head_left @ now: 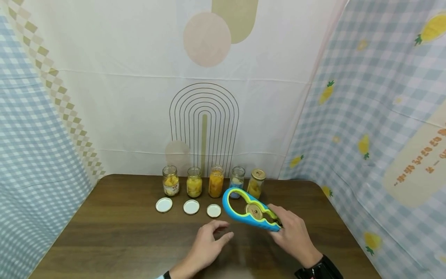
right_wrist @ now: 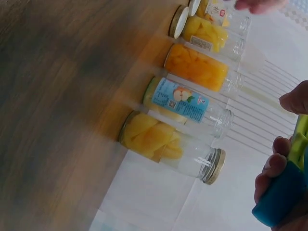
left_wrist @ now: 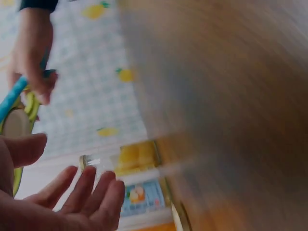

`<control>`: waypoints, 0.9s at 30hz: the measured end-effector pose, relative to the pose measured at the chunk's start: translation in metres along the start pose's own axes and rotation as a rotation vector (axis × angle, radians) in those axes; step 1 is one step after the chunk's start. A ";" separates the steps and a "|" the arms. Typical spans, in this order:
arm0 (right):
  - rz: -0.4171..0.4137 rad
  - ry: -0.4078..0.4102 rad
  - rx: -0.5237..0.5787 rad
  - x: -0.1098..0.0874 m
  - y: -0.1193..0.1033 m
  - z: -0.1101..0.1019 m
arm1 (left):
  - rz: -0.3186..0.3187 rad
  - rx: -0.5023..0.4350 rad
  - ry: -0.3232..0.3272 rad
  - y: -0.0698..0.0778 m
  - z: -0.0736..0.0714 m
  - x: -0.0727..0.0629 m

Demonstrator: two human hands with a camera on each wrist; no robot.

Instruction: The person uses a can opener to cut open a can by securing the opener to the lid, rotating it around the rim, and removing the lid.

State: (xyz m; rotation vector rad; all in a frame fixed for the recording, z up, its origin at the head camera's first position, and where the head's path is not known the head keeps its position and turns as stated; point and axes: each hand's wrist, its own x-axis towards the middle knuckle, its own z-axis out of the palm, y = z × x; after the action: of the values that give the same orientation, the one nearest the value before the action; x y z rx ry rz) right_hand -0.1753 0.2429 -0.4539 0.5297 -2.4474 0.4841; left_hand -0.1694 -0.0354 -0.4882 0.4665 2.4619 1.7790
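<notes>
My right hand (head_left: 292,232) grips the handles of a blue and lime-green jar opener (head_left: 240,221), raised above the table. Between the opener's toothed arms sits a gold lid (head_left: 254,211), also seen in the left wrist view. My left hand (head_left: 209,242) is held to the left of the opener, fingers loosely bent and holding nothing. Behind the opener stand a lidless jar with a blue label (right_wrist: 180,100) and a jar of yellow fruit (right_wrist: 151,137), which has a gold lid (right_wrist: 214,166) on it.
Further left in the row are a lidless jar of orange fruit (head_left: 216,182) and two lidless jars of yellow fruit, one in the middle (head_left: 194,182) and one at the end (head_left: 170,181). Three lids, including the leftmost lid (head_left: 163,205), lie white side up before them on the brown table (head_left: 122,232).
</notes>
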 end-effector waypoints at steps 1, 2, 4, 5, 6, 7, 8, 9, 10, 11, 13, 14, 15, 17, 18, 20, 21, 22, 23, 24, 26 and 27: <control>0.000 -0.006 0.001 0.000 -0.001 0.000 | -0.017 -0.083 -0.018 0.003 0.001 0.002; 0.000 -0.011 0.003 0.000 -0.002 0.001 | -0.037 -0.171 -0.037 0.005 0.003 0.004; -0.002 -0.026 0.007 0.001 -0.004 0.002 | -0.080 -0.361 -0.075 0.012 0.005 0.010; -0.004 -0.032 0.009 0.002 -0.006 0.002 | -0.104 -0.458 -0.095 0.015 0.007 0.013; -0.010 -0.035 0.012 0.003 -0.008 0.003 | -0.127 -0.548 -0.121 0.019 0.007 0.017; -0.020 -0.036 0.015 0.004 -0.009 0.003 | -0.148 -0.644 -0.152 0.022 0.008 0.020; -0.034 -0.033 0.019 0.005 -0.011 0.004 | -0.166 -0.729 -0.187 0.025 0.007 0.023; -0.050 -0.028 0.024 0.007 -0.012 0.005 | -0.178 -0.815 -0.226 0.027 0.007 0.026; -0.069 -0.023 0.026 0.009 -0.014 0.005 | -0.184 -0.890 -0.269 0.029 0.006 0.029; -0.090 -0.017 0.031 0.010 -0.015 0.006 | -0.188 -0.953 -0.319 0.031 0.005 0.031; -0.132 -0.003 0.039 0.014 -0.016 0.006 | -0.183 -1.056 -0.407 0.034 0.003 0.034; -0.148 0.005 0.041 0.016 -0.016 0.006 | -0.181 -1.096 -0.444 0.035 0.002 0.034; -0.161 0.009 0.041 0.018 -0.016 0.006 | -0.174 -1.128 -0.476 0.035 0.001 0.034; -0.182 0.015 0.044 0.021 -0.016 0.004 | -0.172 -1.177 -0.514 0.037 0.000 0.034; -0.189 0.017 0.044 0.022 -0.016 0.003 | -0.172 -1.194 -0.522 0.037 0.000 0.033; -0.193 0.015 0.043 0.023 -0.016 0.002 | -0.175 -1.219 -0.528 0.038 0.000 0.032; -0.194 0.014 0.042 0.023 -0.016 0.001 | -0.177 -1.224 -0.529 0.038 0.000 0.032; -0.196 0.013 0.043 0.023 -0.016 0.001 | -0.182 -1.230 -0.528 0.039 0.000 0.032; -0.198 0.013 0.041 0.023 -0.016 0.000 | -0.186 -1.231 -0.526 0.039 0.000 0.032; -0.197 0.013 0.040 0.022 -0.016 0.001 | -0.192 -1.233 -0.525 0.039 0.000 0.031; -0.198 0.016 0.038 0.021 -0.015 0.001 | -0.203 -1.239 -0.522 0.038 0.001 0.031; -0.198 0.018 0.039 0.020 -0.015 0.002 | -0.207 -1.238 -0.521 0.038 0.001 0.031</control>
State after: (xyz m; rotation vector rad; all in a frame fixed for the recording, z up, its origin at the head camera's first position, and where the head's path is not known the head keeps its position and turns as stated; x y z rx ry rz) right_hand -0.1840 0.2238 -0.4395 0.7715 -2.3422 0.4525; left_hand -0.1913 -0.0146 -0.4493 0.4149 0.7670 2.2373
